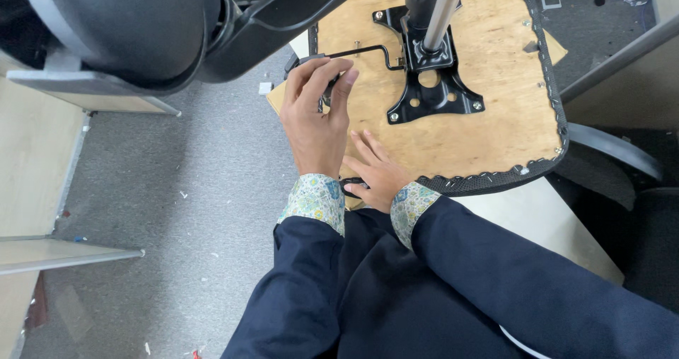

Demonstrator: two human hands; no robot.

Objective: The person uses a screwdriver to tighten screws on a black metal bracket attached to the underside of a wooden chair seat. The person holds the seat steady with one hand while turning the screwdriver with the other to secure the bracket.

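Right hand (378,175) flat (left hand (315,115) on lever (364,50))

Grey carpet floor (191,189) littered with scraps, pale wooden desk panels (35,154) at left.

Navy sleeves (495,260), floral cuffs (315,200), black bracket (431,83).

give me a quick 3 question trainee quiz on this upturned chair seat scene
1. True or false: the left hand grips the black lever handle at the edge of the upturned plywood seat base.
2. Where does the right hand rest: A on the chrome gas cylinder, B at the seat's near edge?
3. What colour is the bolted metal mounting plate?

Key: 1 true; 2 B; 3 black.
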